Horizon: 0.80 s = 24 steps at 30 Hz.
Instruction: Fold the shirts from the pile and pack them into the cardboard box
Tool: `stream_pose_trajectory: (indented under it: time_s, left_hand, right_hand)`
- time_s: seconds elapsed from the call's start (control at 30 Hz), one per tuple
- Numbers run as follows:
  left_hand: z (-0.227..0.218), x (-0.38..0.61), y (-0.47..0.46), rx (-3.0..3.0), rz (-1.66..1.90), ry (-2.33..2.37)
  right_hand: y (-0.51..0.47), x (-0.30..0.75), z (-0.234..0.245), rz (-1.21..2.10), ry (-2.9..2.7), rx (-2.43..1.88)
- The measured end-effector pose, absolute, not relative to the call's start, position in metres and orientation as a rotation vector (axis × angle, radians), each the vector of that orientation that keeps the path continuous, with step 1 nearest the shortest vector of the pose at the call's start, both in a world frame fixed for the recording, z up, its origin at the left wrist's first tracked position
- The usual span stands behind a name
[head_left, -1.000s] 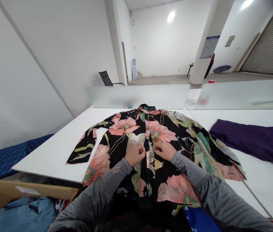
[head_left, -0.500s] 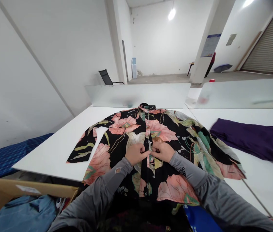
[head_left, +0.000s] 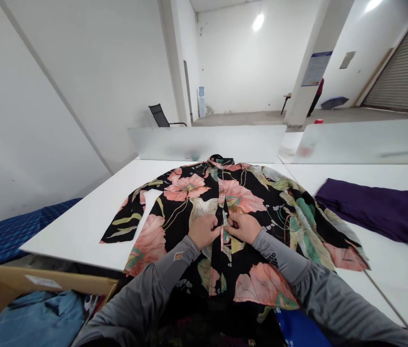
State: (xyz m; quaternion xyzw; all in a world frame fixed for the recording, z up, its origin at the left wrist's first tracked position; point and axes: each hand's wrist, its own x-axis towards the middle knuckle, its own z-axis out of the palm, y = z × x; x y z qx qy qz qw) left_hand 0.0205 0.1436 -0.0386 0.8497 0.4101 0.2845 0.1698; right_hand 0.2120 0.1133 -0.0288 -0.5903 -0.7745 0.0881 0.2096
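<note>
A black long-sleeved shirt [head_left: 185, 185] with large pink flowers and green leaves lies spread face up, its collar toward the far side. My left hand [head_left: 205, 231] pinches one side of the front button placket, about halfway down. Facing it, my right hand [head_left: 243, 227] pinches the other side of the placket, the fingertips of both hands nearly meeting. Above the hands the placket runs straight up to the collar; just around the fingers it gapes slightly. Any button between my fingertips is too small to make out.
The shirt rests on a white table [head_left: 91, 217]. Folded purple cloth [head_left: 377, 209] lies at the right. A frosted divider [head_left: 207, 143] stands along the far edge. At the lower left is a cardboard box [head_left: 5, 284] holding blue clothing [head_left: 41, 318]; blue patterned fabric [head_left: 19, 231] lies behind it.
Both hands stay at the same spot on the placket, with only small finger movements. The shirt keeps its position; the view has shifted very slightly.
</note>
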Motion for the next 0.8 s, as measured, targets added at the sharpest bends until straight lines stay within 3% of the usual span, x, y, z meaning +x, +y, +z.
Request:
stream_pose_trajectory:
  time_s: [0.2, 0.5, 0.8]
  left_hand:
    - [-0.039, 0.018, 0.148, 2.382, 0.779, 1.143]
    - [-0.040, 0.020, 0.143, 2.367, 0.836, 1.154]
    - [-0.043, 0.018, 0.153, 2.347, 0.854, 1.114]
  right_hand:
    - [0.114, 0.213, -0.029, 0.257, -2.185, -1.569]
    - [0.122, 0.222, -0.037, 0.537, -1.987, -1.330]
    - [0.122, 0.219, -0.034, 0.538, -1.950, -1.273]
